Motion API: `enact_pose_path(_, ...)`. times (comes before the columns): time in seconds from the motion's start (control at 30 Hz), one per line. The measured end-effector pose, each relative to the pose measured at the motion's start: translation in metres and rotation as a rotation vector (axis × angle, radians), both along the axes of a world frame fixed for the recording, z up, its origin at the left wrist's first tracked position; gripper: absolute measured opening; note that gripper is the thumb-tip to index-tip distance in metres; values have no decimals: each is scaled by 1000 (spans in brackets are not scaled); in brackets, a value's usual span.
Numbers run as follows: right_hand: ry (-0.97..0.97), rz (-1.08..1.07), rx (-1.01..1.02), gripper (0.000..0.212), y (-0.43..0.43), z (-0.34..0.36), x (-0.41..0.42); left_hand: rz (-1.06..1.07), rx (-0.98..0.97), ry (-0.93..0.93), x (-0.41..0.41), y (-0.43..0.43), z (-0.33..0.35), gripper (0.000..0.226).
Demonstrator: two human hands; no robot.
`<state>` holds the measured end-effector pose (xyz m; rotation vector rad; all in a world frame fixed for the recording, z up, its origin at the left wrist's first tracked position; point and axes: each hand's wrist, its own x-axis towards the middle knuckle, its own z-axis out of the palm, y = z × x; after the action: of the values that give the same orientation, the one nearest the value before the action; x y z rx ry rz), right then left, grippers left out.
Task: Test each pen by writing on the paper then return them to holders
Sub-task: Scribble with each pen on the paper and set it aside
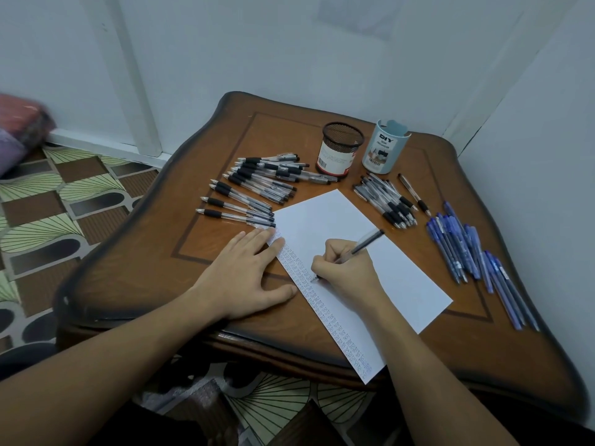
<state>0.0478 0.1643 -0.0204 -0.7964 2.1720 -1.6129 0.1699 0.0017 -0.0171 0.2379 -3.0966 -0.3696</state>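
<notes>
- Forearms reach in from the near edge; left hand [244, 275] lies flat, fingers straight, tips pressing the far-left corner of the paper [325, 217].
- Right hand [349, 272] has fingers curled round a clear-barrel pen [365, 244]; tip is on the sheet, just beside a column of small test marks running down its left edge.
- Risk: sheet's near corner overhangs the wooden table [154, 262], and it's pinned at one corner only, so a hard stroke could make it pivot or slide.
- Risk: blue pens [467, 252] lie near the right table edge; they're round, so a nudge from the right arm could roll some off.
- Risk: tested and untested piles sit close together, so a pen could easily go in the wrong pile or get skipped.
- Counts: 1 sheet; 2 holders, a mesh cup [340, 149] and a DIY desk organizer [384, 148], just beside each other at the far side; no pens visible in either.
- Black-grip pens [254, 191] left of sheet: approx a dozen; overlap blocks an exact count.
- Second black-grip cluster [386, 201] right of sheet: approx 8-10, plus 1 single pen [413, 194] apart.
- Blue: approx 10.
</notes>
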Motion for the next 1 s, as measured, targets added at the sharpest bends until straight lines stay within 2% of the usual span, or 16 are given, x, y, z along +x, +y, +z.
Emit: enact_pose_path(1.0,7,-6,-2,39,1,-6,-5,-8,-2,5,-1,0,-1,105)
